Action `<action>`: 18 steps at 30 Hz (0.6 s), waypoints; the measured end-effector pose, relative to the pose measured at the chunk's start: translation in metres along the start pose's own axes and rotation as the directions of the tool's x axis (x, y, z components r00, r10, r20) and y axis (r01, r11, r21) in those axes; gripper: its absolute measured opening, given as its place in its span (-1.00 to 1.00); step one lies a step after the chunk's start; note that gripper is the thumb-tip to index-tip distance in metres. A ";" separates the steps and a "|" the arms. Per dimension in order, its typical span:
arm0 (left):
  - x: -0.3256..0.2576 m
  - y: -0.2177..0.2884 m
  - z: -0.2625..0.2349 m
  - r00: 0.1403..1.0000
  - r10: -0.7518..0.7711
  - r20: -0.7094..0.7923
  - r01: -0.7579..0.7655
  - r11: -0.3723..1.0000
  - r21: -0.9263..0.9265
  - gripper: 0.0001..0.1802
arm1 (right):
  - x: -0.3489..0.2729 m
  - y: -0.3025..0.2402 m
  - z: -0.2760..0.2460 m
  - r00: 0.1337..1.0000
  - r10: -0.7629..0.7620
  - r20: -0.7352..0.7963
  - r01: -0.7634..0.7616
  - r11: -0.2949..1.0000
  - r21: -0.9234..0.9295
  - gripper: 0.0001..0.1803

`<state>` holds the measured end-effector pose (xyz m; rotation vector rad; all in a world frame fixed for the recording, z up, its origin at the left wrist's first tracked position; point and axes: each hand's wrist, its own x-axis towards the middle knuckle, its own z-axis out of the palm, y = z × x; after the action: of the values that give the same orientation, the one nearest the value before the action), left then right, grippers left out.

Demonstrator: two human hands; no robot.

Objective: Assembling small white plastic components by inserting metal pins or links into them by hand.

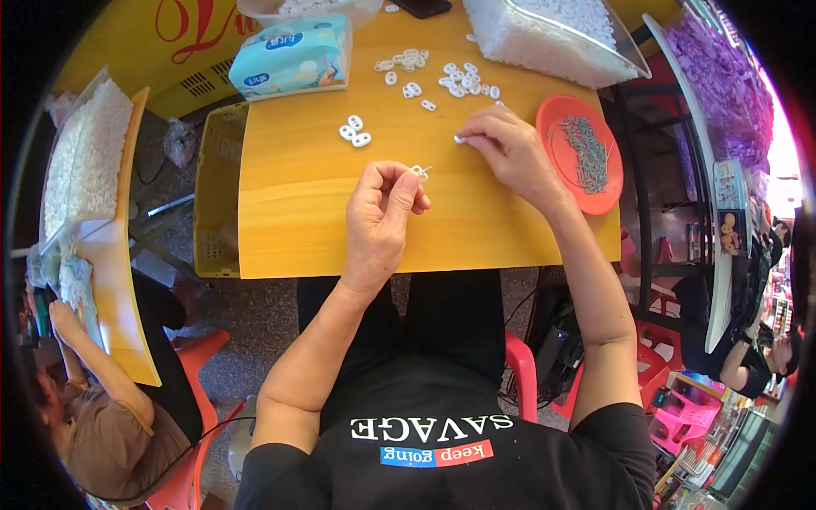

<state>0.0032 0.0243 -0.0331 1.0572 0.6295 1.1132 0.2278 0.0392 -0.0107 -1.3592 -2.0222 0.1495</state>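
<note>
Above the near half of the yellow table, my left hand is closed, thumb against fingers, on a small white plastic piece. A thin pin-like bit sticks out of that piece to the right. My right hand pinches another small white piece at its fingertips, a little farther away and to the right. Beyond my left hand lie three white two-hole oval pieces in a cluster. Several more white two-hole pieces are scattered beyond my right hand. Beside my right forearm sits a red plate holding a heap of small grey metal pins.
A blue tissue pack stands at the far left of the yellow table. At the far right is a clear bin of white pieces. A co-worker's hand rests at the left table. Purple bags fill the right shelf.
</note>
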 end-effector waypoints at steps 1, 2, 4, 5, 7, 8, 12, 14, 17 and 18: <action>0.000 0.000 0.000 1.000 0.001 -0.007 -0.001 1.000 0.000 -0.86 | -0.002 -0.003 -0.005 0.987 0.159 -0.003 -0.159 0.985 0.072 -0.91; 0.000 0.000 0.000 1.000 -0.001 -0.002 0.001 1.000 -0.001 -0.86 | -0.003 -0.005 -0.009 0.949 0.314 0.005 -0.312 0.939 0.142 -0.90; 0.000 0.001 0.002 1.000 -0.001 -0.011 0.001 1.000 0.008 -0.86 | -0.007 -0.003 -0.008 0.937 0.347 -0.042 -0.345 0.937 0.051 -0.87; -0.001 0.001 0.002 1.000 -0.004 -0.007 0.004 1.000 0.008 -0.86 | -0.007 -0.005 -0.008 0.924 0.372 -0.088 -0.377 0.926 -0.038 -0.83; 0.000 0.001 0.003 1.000 -0.001 -0.002 0.001 1.000 0.004 -0.86 | -0.007 -0.014 -0.002 0.902 0.427 -0.059 -0.431 0.887 -0.166 -0.79; -0.001 0.001 0.002 1.000 -0.002 -0.001 0.002 1.000 0.006 -0.86 | -0.004 -0.021 0.002 0.877 0.479 -0.034 -0.467 0.835 -0.291 -0.75; -0.001 0.001 0.002 1.000 -0.003 -0.006 0.003 1.000 0.023 -0.86 | 0.005 -0.027 0.010 0.900 0.436 0.009 -0.415 0.862 -0.290 -0.72; -0.001 0.001 0.003 1.000 0.000 -0.005 0.000 1.000 0.015 -0.86 | 0.004 -0.022 0.012 0.918 0.396 0.019 -0.379 0.891 -0.249 -0.76; -0.001 0.000 0.003 1.000 -0.003 -0.014 0.004 1.000 0.027 -0.86 | 0.000 -0.023 0.011 0.924 0.381 0.011 -0.381 0.924 -0.036 -0.78; -0.001 0.000 0.002 1.000 0.000 -0.008 0.001 1.000 0.030 -0.86 | -0.001 -0.027 0.010 0.911 0.412 -0.002 -0.408 0.903 0.138 -0.76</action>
<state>0.0048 0.0227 -0.0327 1.0784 0.6541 1.1109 0.2016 0.0289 -0.0065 -1.6713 -1.6419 0.4426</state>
